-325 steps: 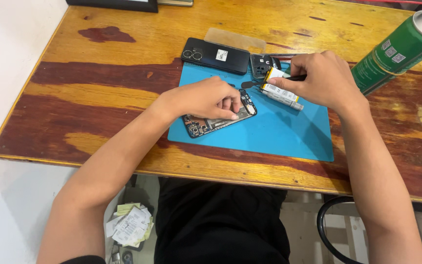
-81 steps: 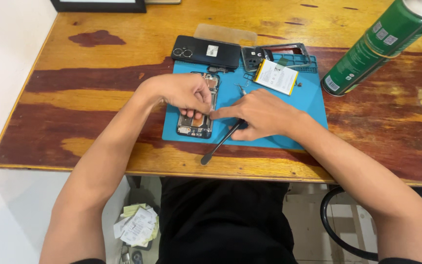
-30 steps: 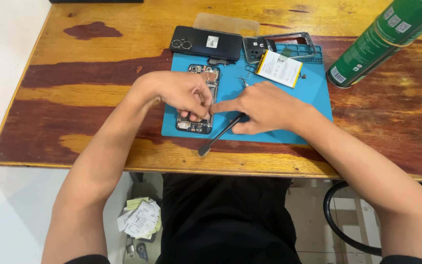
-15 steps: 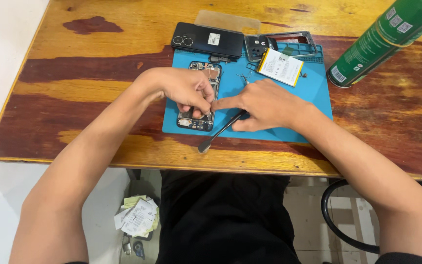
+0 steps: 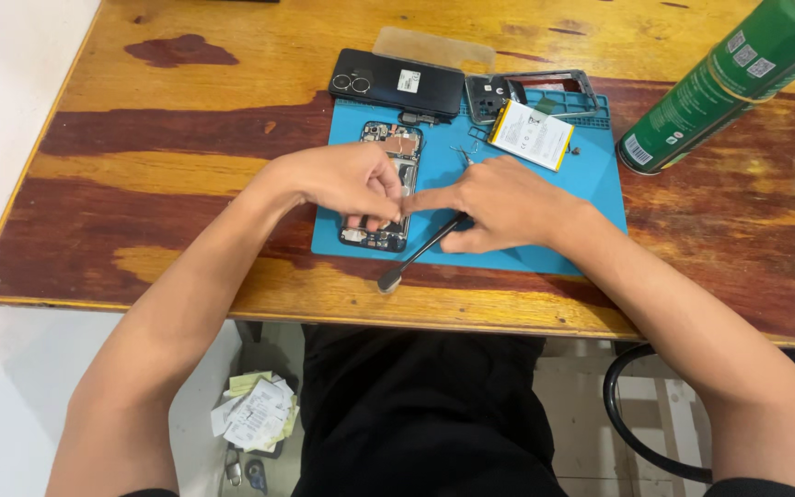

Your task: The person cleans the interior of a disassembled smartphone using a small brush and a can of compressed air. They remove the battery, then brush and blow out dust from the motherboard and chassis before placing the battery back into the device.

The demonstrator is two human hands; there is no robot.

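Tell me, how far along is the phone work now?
Done: the back cover, frame and battery lie off the phone. In hand: the left hand steadies the open phone while the right hand holds a dark tool against it. Left: the removed parts remain unfitted.

The wooden bench [image 5: 167,156] is worn, with dark red stained bands across yellow grain. A blue mat [image 5: 591,198] lies near its front edge. A black phone [image 5: 397,83] overlaps the mat's far edge, and a green can [image 5: 729,83] lies tilted at right.
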